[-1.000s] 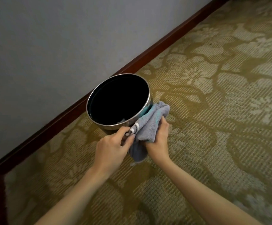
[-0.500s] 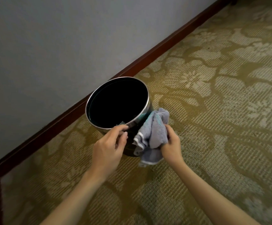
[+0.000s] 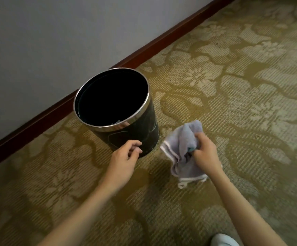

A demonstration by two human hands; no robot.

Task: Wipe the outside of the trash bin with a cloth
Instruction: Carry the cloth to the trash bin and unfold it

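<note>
One round black trash bin with a chrome rim (image 3: 126,128) upright on patterned carpet (image 3: 233,86) near the dark baseboard (image 3: 162,41), one crumpled grey cloth (image 3: 183,150) clenched in the right hand (image 3: 204,153) just beside the bin, left hand (image 3: 124,160) loosely curled and empty, open carpet to the right

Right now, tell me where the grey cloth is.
The grey cloth with white edging hangs bunched in the right hand, clear of the black metal-rimmed trash bin on its right.

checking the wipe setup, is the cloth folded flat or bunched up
Bunched up. The cloth is crumpled in the right hand, with striped edges hanging loose below, off to the right of the bin and not touching it.
</note>
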